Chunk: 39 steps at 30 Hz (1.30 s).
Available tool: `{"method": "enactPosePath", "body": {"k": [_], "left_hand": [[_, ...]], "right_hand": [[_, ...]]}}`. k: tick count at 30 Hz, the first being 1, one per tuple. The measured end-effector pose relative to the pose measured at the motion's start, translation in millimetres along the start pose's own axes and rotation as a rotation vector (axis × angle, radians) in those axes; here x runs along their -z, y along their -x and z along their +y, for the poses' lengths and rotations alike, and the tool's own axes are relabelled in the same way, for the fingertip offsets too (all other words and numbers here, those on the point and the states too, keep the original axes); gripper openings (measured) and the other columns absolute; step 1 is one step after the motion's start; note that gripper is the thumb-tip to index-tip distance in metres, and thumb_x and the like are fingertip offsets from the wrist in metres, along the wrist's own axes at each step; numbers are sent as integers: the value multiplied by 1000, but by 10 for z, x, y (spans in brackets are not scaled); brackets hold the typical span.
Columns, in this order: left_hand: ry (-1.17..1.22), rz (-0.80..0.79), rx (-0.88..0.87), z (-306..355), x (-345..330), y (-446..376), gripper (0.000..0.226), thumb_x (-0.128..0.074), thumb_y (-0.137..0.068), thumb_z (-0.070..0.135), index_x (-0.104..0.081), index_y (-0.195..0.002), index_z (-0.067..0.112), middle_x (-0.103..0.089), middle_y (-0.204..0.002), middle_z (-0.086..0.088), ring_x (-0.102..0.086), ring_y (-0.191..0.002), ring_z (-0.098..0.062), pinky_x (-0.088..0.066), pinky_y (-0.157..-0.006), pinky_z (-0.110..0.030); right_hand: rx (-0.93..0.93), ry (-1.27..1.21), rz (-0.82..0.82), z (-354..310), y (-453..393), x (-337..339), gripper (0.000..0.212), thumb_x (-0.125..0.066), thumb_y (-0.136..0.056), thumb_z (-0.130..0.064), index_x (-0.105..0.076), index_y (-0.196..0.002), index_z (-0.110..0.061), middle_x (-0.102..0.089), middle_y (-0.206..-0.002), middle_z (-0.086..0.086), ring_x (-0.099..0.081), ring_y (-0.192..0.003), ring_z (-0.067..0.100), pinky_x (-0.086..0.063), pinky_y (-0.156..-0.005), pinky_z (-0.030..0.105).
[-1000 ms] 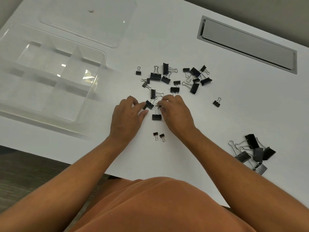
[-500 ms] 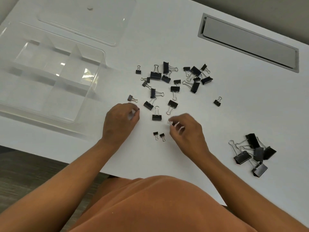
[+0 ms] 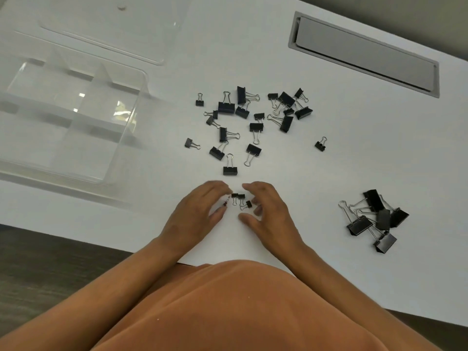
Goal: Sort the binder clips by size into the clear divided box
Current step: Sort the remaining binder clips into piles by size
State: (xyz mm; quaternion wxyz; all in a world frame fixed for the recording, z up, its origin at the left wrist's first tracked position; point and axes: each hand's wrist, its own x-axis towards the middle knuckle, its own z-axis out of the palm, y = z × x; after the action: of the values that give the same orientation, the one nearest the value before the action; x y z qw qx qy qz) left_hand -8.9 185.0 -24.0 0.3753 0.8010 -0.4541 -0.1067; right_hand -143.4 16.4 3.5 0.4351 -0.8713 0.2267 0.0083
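Note:
My left hand (image 3: 197, 214) and my right hand (image 3: 271, 214) rest on the white table near its front edge, fingers apart and curved toward each other. Between them lie three small black binder clips (image 3: 239, 197); another tiny clip (image 3: 225, 203) sits just off my left thumb tip. Neither hand grips anything. A scatter of small and medium binder clips (image 3: 253, 117) lies beyond my hands. A pile of large binder clips (image 3: 374, 216) sits at the right. The clear divided box (image 3: 121, 138) stands at the left with nothing in its compartments.
The box's clear lid (image 3: 114, 26) lies flat behind the box. A grey cable hatch (image 3: 364, 51) is set into the table at the back right. One small clip (image 3: 321, 144) lies alone at the right. The table's front edge (image 3: 76, 239) runs just before my wrists.
Both hands have drawn back from the scatter to the two small clips near the table's edge. The small clips they carried now lie there, and the fingers have spread.

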Motion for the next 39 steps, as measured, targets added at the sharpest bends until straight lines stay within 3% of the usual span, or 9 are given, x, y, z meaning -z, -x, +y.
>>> {"method": "enactPosePath", "body": {"k": [3, 6, 11, 14, 18, 22, 30, 36, 39], "left_hand": [[29, -31, 92, 26, 41, -18, 49, -80, -89, 13, -61, -135, 17, -66, -124, 2, -53, -96, 3, -53, -91, -21], [81, -109, 177, 36, 80, -60, 63, -81, -89, 16, -51, -143, 27, -67, -114, 16, -56, -85, 3, -53, -85, -18], [116, -148, 274, 33, 160, -49, 74, -81, -89, 18, -42, -150, 36, -67, -114, 20, -58, -90, 5, -49, -85, -16], [73, -83, 266, 31, 115, 17, 70, -81, -89, 19, -46, -149, 31, -71, -113, 14, -55, -100, -1, -46, -89, -19], [69, -34, 241, 57, 15, 85, 55, -80, -90, 17, -56, -138, 28, -73, -101, 15, -61, -100, -11, -48, -95, -33], [73, -20, 258, 8, 25, 133, 49, -75, -94, 17, -55, -136, 34, -73, -107, 19, -61, -105, -8, -44, -96, -25], [36, -8, 227, -88, 77, 218, 25, -74, -95, 14, -72, -118, 23, -70, -102, 10, -60, -102, -6, -46, -86, -11], [-133, 113, 86, -154, 133, 153, 15, -75, -93, 4, -73, -107, 11, -71, -102, -2, -61, -99, -23, -53, -86, -34], [-225, 239, 239, -239, 266, -44, 25, -71, -97, 9, -69, -121, 10, -61, -114, -8, -55, -106, -25, -50, -90, -34]], "right_hand": [[-13, 89, -85, -38, -66, -62, 66, -76, -92, -14, -50, -152, -26, -43, -146, -9, -48, -125, 11, -45, -101, 20], [-12, 44, -86, -138, -155, -87, 56, -76, -91, -7, -60, -143, -22, -50, -137, -9, -55, -110, 5, -43, -94, 11], [20, 29, -34, -108, -181, -22, 57, -81, -87, -12, -61, -139, -26, -48, -135, -13, -57, -109, 6, -50, -88, 19], [-33, 87, -108, -91, -187, -32, 68, -84, -86, -23, -56, -147, -27, -42, -137, -15, -51, -106, 3, -45, -90, 17], [15, 86, -112, -176, -256, -154, 53, -81, -88, -23, -65, -138, -21, -48, -127, -10, -55, -108, 8, -49, -94, 26], [11, 97, -100, -197, -303, -201, 45, -79, -89, -22, -68, -133, -23, -50, -121, -10, -56, -113, 14, -52, -95, 34], [49, 160, -86, -224, -268, -222, 37, -73, -94, -22, -69, -131, -29, -51, -123, -10, -51, -117, 10, -47, -91, 26], [20, 74, -122, -169, -197, -168, 45, -77, -89, -25, -67, -132, -34, -47, -123, -16, -55, -113, 6, -50, -88, 24], [9, 21, -48, -238, -262, -98, 40, -80, -88, -31, -68, -126, -33, -51, -121, -16, -57, -103, 1, -45, -85, 12]]}}
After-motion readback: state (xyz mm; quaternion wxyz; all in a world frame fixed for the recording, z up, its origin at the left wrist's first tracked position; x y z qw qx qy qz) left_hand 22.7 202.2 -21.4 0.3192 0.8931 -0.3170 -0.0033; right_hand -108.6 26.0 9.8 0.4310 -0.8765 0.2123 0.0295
